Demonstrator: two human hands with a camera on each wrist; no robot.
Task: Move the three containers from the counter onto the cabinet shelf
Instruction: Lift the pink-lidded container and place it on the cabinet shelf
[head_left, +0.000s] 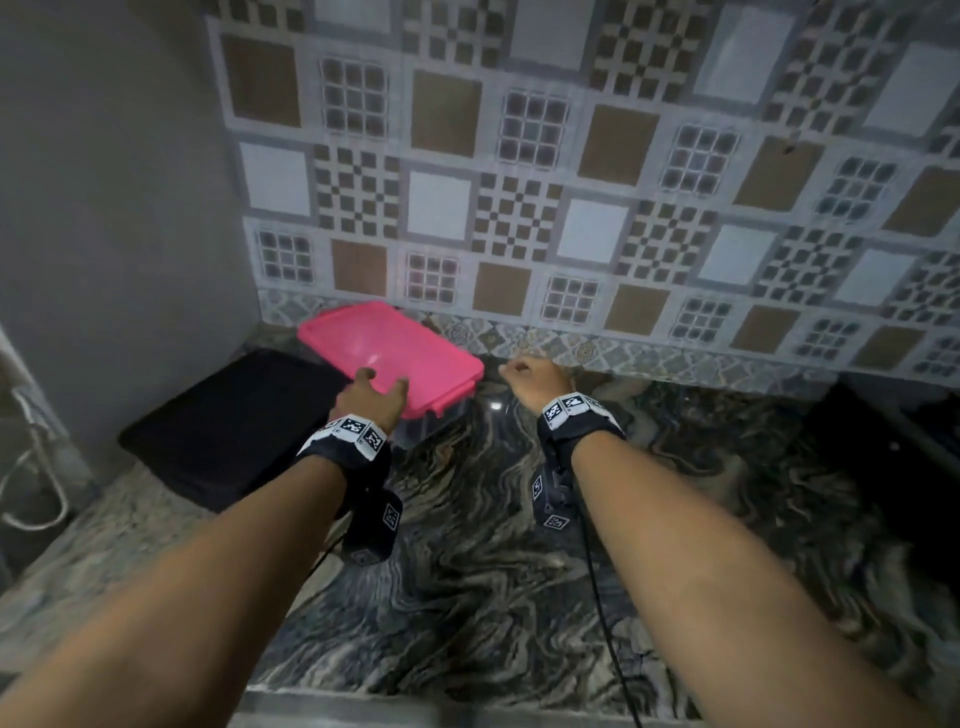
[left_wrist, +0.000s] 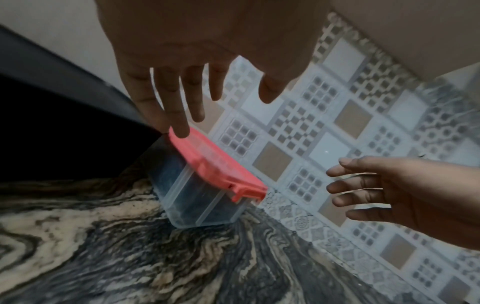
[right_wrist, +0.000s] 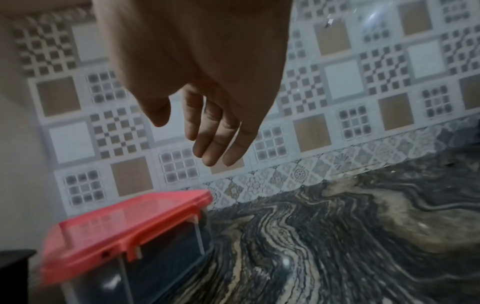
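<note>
Both bare forearms stretch forward and away, each with a black strap carrying square black-and-white markers at the wrist. The left hand (head_left: 370, 397) sits to the left and a little nearer, palm down, its fingers (left_wrist: 179, 107) spread and nearly straight, the thumb set apart to the right. The right hand (head_left: 535, 378) reaches slightly farther, well apart from the left, with its fingers (right_wrist: 215, 131) straight, close together and pointing down, holding nothing.

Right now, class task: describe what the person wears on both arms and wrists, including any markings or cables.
Both forearms are bare, with no sleeves. Each wrist carries a black strap: left wrist band, right wrist band. Each is edged with white blocks printed with black square code markers. A black camera unit with similar tags hangs under each wrist, and a thin black cable trails from each back toward the body.
</note>
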